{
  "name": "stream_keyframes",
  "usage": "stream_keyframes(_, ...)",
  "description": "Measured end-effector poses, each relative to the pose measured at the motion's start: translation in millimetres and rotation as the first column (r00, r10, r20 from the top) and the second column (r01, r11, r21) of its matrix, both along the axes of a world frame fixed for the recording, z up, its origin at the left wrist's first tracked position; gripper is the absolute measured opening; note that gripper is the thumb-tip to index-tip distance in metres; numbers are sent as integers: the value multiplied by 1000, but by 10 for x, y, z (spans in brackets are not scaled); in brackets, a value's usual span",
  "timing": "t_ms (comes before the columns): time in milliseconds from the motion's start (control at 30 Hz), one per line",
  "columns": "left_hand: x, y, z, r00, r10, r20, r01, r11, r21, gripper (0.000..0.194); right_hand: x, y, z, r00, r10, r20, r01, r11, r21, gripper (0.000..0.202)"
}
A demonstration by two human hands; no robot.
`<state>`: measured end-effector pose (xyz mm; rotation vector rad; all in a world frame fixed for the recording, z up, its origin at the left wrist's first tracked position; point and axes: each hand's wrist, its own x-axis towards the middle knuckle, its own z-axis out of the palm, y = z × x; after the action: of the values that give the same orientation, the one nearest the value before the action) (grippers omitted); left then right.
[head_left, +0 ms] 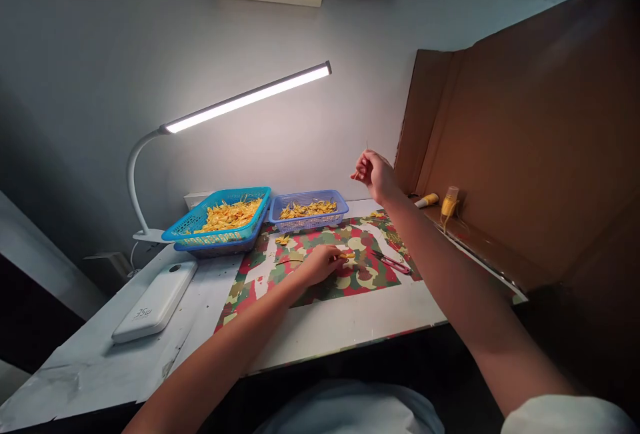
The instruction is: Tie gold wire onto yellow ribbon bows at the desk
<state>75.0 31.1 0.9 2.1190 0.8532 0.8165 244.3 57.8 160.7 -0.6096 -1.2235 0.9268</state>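
Note:
My left hand (323,264) is low over a camouflage-patterned sheet (300,247), its fingertips pinched on a small yellow piece (349,256). Raised well above the table, my right hand (374,173) has its fingers closed together. A thin pale strand sticks up from them, too fine to identify. Right of my left hand lie thread snips (393,263) with a pinkish-red handle. A small yellow cluster (283,240) rests on the sheet beyond my left hand. Near my left wrist lies a thin dark strand (290,261).
A turquoise basket (173,231) of yellow pieces sits on a darker blue one, beside a periwinkle basket (307,223) of more. A lit lamp (250,97) arches above. A white power bank (155,301) lies left. Cardboard (525,141) walls the right side, near yellow thread spools (449,204).

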Motion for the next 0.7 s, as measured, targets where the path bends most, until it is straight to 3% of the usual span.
stream_keyframes(133, -216, -200, 195, 992, -74, 97, 101, 944, -313, 31, 218, 278, -296, 937, -253, 241, 296, 942, -161, 27)
stream_keyframes(200, -322, -350, 302, 983, -96, 155, 149, 913, -381, 32, 259, 336, -568, 871, -196, 450, 343, 898, -274, 25)
stream_keyframes(300, -429, -539, 387, 970, -126, 210, 203, 893, -402, 34, 231, 305, -986, 832, -84, 549, 318, 882, -347, 22)
stream_keyframes(367, -463, -614, 390, 966, -133, 220, 215, 887, -408, 36, 178, 220, -1188, 776, -112, 621, 380, 869, -317, 16)
stream_keyframes(433, -476, -648, 372, 967, -128, 219, 211, 886, -413, 40, 111, 86, -1296, 624, -265, 735, 537, 829, -157, 7)
stream_keyframes(467, -477, -653, 363, 969, -121, 216, 202, 889, -412, 41, 72, -1, -1319, 558, -328, 762, 572, 818, -67, 13)
stream_keyframes(500, -478, -652, 355, 971, -111, 212, 191, 893, -406, 43, 31, -101, -1327, 538, -342, 771, 544, 839, -7, 19)
stream_keyframes(533, -478, -648, 349, 973, -101, 208, 178, 901, -396, 44, -13, -209, -1328, 575, -291, 765, 443, 896, 8, 24)
stream_keyframes(567, -478, -641, 345, 974, -93, 205, 167, 909, -381, 44, -57, -320, -1328, 646, -159, 747, 267, 963, -26, 26)
stream_keyframes(600, -479, -633, 339, 975, -86, 204, 156, 919, -362, 43, -99, -429, -1333, 699, 55, 713, 38, 993, -115, 30)
stream_keyframes(633, -482, -624, 332, 976, -81, 201, 147, 929, -340, 43, -137, -528, -1347, 697, 292, 655, -181, 955, -234, 36)
stream_keyframes(667, -486, -617, 322, 977, -76, 198, 137, 938, -318, 42, -168, -610, -1373, 663, 483, 573, -347, 875, -336, 41)
stream_keyframes(700, -490, -611, 307, 979, -69, 193, 125, 947, -295, 42, -192, -671, -1411, 634, 604, 483, -450, 796, -405, 45)
